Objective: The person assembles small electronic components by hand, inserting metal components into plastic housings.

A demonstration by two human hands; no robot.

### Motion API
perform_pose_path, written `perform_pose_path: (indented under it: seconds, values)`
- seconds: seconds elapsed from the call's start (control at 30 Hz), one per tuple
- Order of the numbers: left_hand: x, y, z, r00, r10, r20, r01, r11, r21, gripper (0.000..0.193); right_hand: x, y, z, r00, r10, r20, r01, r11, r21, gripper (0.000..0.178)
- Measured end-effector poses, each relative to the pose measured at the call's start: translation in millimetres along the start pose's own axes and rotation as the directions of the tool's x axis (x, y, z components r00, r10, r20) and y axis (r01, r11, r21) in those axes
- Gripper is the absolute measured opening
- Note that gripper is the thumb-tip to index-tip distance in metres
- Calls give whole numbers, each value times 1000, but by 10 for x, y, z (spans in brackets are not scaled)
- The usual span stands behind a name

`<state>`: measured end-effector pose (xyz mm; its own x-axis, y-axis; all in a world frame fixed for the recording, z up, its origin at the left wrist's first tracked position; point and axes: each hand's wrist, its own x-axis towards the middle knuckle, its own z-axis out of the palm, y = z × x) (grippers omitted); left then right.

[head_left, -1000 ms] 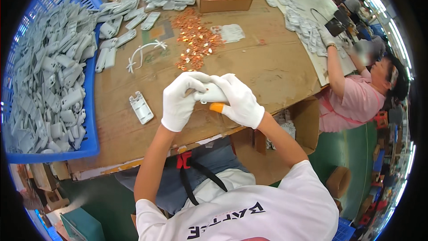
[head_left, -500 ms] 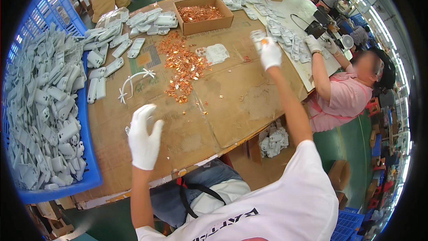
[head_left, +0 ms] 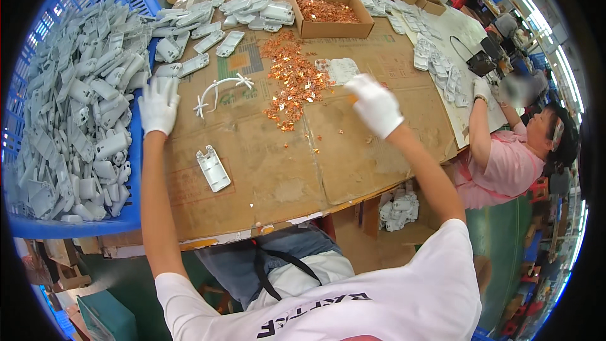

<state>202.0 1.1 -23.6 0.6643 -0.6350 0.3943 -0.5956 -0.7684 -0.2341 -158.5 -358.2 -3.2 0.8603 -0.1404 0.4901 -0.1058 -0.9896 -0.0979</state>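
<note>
Grey plastic housings (head_left: 76,107) fill the blue crate (head_left: 76,224) in a heap too dense to count, and the left hand (head_left: 159,105) in its white glove rests at the crate's right rim, fingers spread flat, touching the nearest housings, grip apart and holding nothing. One single housing (head_left: 213,168) lies alone just below and right of that hand on the cardboard-covered surface (head_left: 353,158). One white plastic sprue (head_left: 218,91) lies just right of the hand. Beyond it, about a dozen more housings (head_left: 252,16) lie in a loose row.

The right hand (head_left: 376,106), also gloved, hovers at the right edge of the scatter of small copper contacts (head_left: 291,85), too many to count; its fingers curl inward, and whether they pinch anything I cannot tell. One pale blister tray (head_left: 338,71) lies just left of and beyond this hand. One open cardboard box (head_left: 333,12) of copper contacts stands farther off.

Between the two hands the surface lies bare, and its near edge runs below them. To the right a co-worker in pink (head_left: 505,164) sits at the surface's side.
</note>
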Motion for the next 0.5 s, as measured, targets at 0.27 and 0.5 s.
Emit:
perform_pose_path:
  seconds: [0.27, 0.5]
  values:
    - [-130, 255, 148, 991, -77, -111, 43, 959, -280, 30, -34, -262, 424, 998, -54, 24, 55, 997, -49, 3]
    - [-286, 451, -162, 936, -304, 179, 337, 921, -196, 31, -36, -215, 121, 848, 268, 457, -343, 935, 89, 9]
